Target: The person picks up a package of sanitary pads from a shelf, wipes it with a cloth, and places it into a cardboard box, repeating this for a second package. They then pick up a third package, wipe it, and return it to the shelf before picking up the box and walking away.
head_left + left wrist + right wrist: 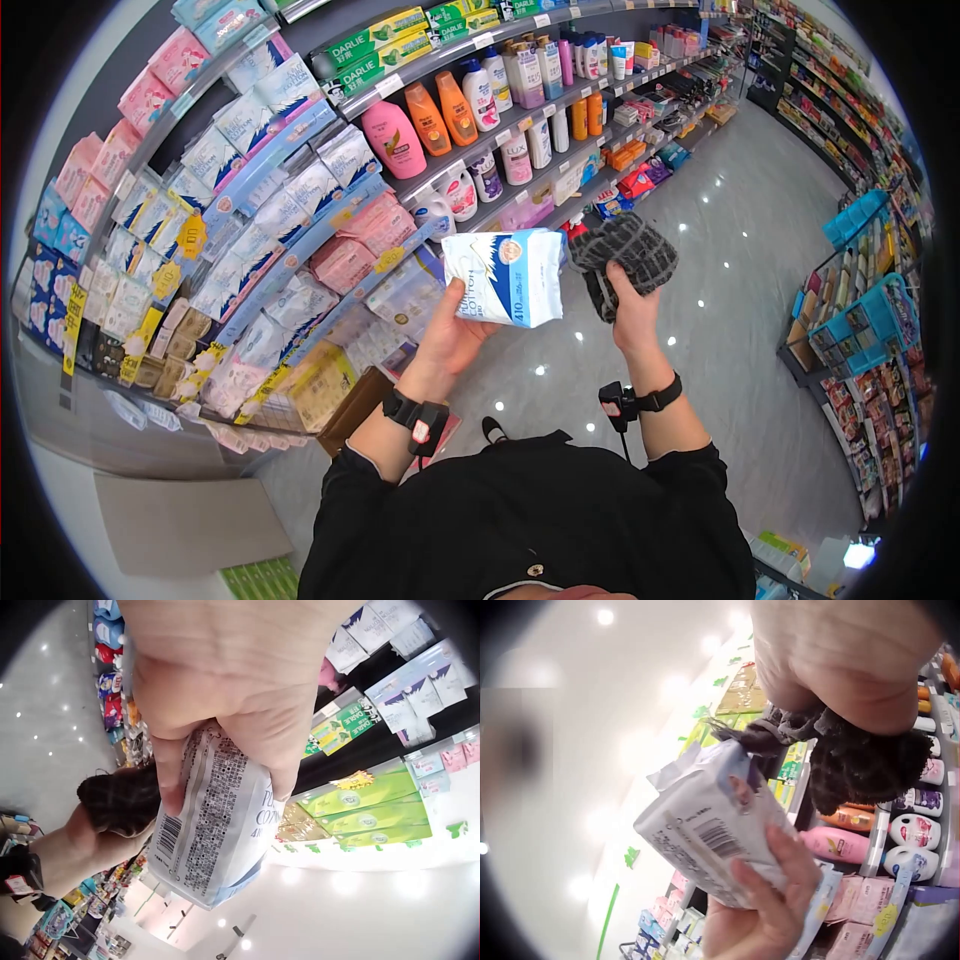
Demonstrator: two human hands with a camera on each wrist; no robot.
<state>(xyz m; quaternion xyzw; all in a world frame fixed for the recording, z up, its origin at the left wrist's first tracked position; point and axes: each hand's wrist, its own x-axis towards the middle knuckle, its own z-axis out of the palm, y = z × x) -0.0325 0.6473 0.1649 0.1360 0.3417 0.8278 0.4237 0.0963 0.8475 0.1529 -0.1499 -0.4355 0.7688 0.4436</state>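
Observation:
A white and blue pack of sanitary pads, marked with cotton wording and 410, is held up before the shelves. My left hand grips its left and lower side, thumb on the front. In the left wrist view the printed, barcoded side of the pack sits between thumb and fingers. To its right, my right hand grips a bunched dark grey checked cloth, thumb on top. Folds of the cloth hang below the palm in the right wrist view, close by the pack.
Curved shelves on the left carry similar pad packs, shampoo bottles and toothpaste boxes. A brown carton stands by the lowest shelf. Glossy grey floor runs between these and a rack with blue baskets on the right.

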